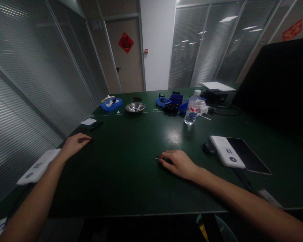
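At the left side of the green table [121, 181], my left hand [75, 144] is closed in a pinch. A small dark spot shows at its fingertips, too dim to name. My right hand [178, 163] rests near the middle of the tabletop, fingers curled around a thin-shafted tool with a dark handle [168, 160]. Its slim metal shaft points left, low over the surface. Small dark items [96, 125] and a white paper [88, 121] lie beyond my left hand.
Farther back are a blue tray [111, 105], a metal bowl [135, 107], blue bins [176, 98] and a water bottle [192, 108]. On the right lie a white power bank [226, 153], a dark phone-like slab [249, 156] and a black monitor [280, 87]. Another white device [39, 166] sits left.
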`<state>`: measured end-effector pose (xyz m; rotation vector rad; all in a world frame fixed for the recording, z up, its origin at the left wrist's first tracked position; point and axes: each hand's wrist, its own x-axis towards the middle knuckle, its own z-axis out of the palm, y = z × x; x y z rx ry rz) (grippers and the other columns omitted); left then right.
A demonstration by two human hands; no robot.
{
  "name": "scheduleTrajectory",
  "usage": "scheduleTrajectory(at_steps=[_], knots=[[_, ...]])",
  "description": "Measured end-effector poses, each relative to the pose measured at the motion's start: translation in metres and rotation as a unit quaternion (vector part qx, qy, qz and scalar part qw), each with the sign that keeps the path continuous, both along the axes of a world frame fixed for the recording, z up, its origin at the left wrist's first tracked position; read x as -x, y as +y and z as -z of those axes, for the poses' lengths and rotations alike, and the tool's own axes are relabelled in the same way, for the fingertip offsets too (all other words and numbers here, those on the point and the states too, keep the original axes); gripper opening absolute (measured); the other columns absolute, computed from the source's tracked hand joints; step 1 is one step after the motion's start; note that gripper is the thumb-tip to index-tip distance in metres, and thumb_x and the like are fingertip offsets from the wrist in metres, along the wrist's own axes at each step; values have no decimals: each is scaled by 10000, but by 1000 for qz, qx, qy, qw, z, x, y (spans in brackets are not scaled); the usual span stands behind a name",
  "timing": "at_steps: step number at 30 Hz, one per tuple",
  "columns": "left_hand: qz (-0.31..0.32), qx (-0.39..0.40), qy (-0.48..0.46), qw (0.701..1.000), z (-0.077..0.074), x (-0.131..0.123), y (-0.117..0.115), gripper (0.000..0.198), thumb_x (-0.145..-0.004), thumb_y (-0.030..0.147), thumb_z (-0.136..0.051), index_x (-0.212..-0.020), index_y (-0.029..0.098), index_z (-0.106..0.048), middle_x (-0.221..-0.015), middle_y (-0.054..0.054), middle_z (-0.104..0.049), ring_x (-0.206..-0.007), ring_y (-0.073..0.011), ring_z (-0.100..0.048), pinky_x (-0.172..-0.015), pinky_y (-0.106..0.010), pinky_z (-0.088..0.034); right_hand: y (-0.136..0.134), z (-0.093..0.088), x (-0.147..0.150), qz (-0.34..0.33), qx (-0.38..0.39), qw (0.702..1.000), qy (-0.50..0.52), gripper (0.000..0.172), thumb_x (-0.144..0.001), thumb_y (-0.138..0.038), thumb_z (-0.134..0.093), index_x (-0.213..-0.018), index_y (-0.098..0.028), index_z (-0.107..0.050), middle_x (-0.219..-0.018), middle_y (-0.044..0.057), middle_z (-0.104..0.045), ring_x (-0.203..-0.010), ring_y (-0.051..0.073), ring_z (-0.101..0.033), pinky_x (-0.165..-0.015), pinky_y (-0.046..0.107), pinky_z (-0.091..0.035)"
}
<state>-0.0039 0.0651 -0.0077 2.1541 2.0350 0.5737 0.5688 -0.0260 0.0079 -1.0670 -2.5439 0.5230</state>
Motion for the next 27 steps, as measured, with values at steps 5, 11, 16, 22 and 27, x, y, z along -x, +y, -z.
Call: scheduleTrajectory(at_steps=[5, 11, 16, 22, 27], knots=[[-41, 15, -11, 999, 1, -2, 1, 455, -796, 607, -647, -1038, 242, -771, -1177, -59, -737, -1045, -269, -689, -955, -346, -512, -1, -2, 1, 1, 2, 1000, 3, 238, -1047, -340, -497, -1065, -211, -697, -907, 28, -679, -754, 144, -613, -681, 260, -393], [-106, 78, 5, 991, -2, -1, 0, 489, -851, 624, -619, -1140, 253, -751, -1253, -49, -720, -1100, -273, -655, -933, -340, -482, 0, 2, 1, 2, 4, 1000, 3, 244, -1046, -354, -499, -1069, -213, -697, -914, 27, -681, -748, 142, -612, -674, 262, -395], [-132, 77, 19, 988, -7, -9, -4, 403, -873, 555, -632, -1108, 254, -761, -1205, -34, -739, -1029, -252, -673, -835, -301, -490, 0, 0, 1, 2, 6, 1000, 4, 268, -1051, -364, -484, -1088, -210, -702, -918, 32, -680, -748, 143, -614, -674, 264, -406], [-150, 55, 29, 987, -4, -19, -3, 356, -854, 467, -663, -1071, 203, -764, -1109, -76, -760, -959, -268, -687, -815, -331, -499, -1, -2, 1, 0, 8, 1000, 3, 277, -1054, -364, -477, -1084, -205, -702, -928, 38, -684, -746, 146, -615, -674, 266, -420], [-154, 33, 28, 987, 0, -22, -3, 334, -857, 475, -639, -1024, 214, -763, -1069, -96, -768, -968, -286, -704, -803, -347, -517, -1, -2, 1, -3, 8, 1000, -1, 269, -1050, -365, -488, -1094, -211, -703, -931, 38, -686, -753, 149, -620, -684, 268, -421]])
